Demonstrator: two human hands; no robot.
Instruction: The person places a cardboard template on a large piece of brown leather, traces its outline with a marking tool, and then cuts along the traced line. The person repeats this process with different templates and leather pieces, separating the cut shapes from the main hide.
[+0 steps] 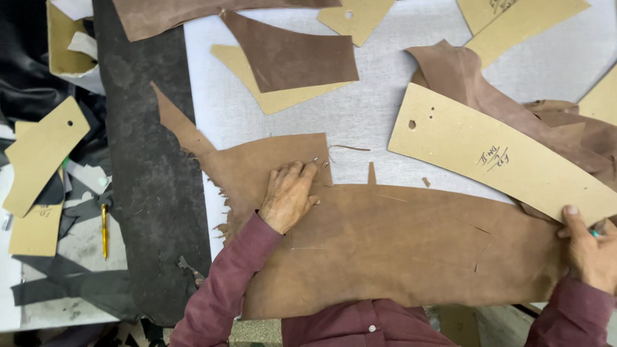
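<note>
Brown suede-like leather, a large hide piece point(398, 247), lies flat on the grey tabletop point(373, 109) right in front of the person. Its surface is matte and mottled, marked with thin cut lines, and its left edge is ragged and frayed; a narrow spike stands up from the upper edge. The left hand point(289, 196) rests palm-down on the upper left part of the hide, fingers together and pressing, with a small metal tool tip showing at the fingertips. The right hand point(588, 250) grips the lower end of a long curved cardboard pattern point(495, 154), thumb on top, at the hide's right edge. The two hands are well apart. A smaller dark brown leather piece point(289, 54) lies farther up the tabletop.
</note>
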